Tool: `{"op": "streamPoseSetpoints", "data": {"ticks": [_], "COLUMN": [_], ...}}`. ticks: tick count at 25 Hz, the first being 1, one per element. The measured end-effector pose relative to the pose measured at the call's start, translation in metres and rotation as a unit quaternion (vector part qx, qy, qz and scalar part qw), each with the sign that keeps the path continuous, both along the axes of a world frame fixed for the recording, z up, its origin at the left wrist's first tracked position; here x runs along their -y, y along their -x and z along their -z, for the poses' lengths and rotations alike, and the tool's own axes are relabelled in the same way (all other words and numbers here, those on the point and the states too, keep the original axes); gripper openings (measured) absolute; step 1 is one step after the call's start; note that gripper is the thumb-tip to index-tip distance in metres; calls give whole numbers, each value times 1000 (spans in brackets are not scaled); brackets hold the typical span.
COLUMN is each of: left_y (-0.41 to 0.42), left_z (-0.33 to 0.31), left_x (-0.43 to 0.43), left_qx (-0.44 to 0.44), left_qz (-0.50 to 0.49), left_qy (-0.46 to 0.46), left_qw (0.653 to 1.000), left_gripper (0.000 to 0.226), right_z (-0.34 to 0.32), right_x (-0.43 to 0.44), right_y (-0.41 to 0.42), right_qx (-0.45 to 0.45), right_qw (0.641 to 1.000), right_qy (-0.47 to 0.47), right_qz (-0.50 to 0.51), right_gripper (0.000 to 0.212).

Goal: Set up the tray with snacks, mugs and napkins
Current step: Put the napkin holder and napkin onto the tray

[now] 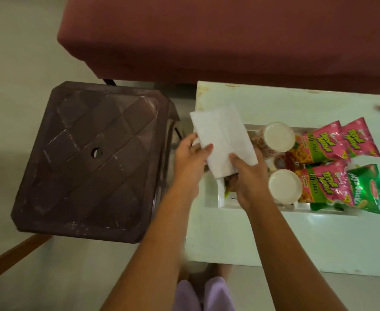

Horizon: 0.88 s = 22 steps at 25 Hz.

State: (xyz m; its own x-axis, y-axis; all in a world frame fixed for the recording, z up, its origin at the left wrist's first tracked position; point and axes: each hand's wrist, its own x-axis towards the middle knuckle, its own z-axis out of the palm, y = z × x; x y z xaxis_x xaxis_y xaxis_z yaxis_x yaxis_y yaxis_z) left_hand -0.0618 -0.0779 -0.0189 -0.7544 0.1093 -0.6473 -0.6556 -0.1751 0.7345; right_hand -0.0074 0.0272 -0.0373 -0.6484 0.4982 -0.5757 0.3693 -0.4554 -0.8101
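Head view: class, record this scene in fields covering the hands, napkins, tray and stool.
napkins: white, held over the left end of the tray
left hand: pinches the napkins' left edge
right hand: pinches the napkins' lower end
tray: on table; holds two mugs, three pink packs, one green pack
stool: brown, left of table

1. I see dim, flat indoor light with a greenish cast.
2. Faint sheen on the table [319,243] just beside the tray [220,202], near side.
3. Soft shadow on the floor [5,153] far left of tray.
4. Mild blur left of tray; edges bend.
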Motion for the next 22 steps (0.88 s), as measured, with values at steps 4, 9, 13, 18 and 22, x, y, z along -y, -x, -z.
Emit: {"op": "streamPoseSetpoints", "data": {"ticks": [4, 9, 13, 18, 22], "left_y": [-28, -40, -46, -47, -48], "left_z": [15, 19, 24, 23, 28], "left_x": [-32, -61, -70, -85, -88], "left_qx": [-55, -151, -175, -219, -217], "left_qz": [74, 182, 202, 196, 207], "left_qy": [150, 312, 383, 408, 435], "left_qw": [984, 920, 884, 864, 849], "left_gripper": [43, 36, 32, 23, 17], "right_z": [0, 2, 13, 20, 20], "right_x": [-24, -41, -33, -35, -34], "right_y": [-38, -47, -44, -40, -39], "right_qx": [63, 132, 144, 150, 125], "right_qw": [987, 900, 846, 792, 770], "right_qy": [-145, -388, -457, -509, -517], "right_qz": [-25, -148, -234, -302, -352], "right_gripper": [17, 28, 38, 48, 38]}}
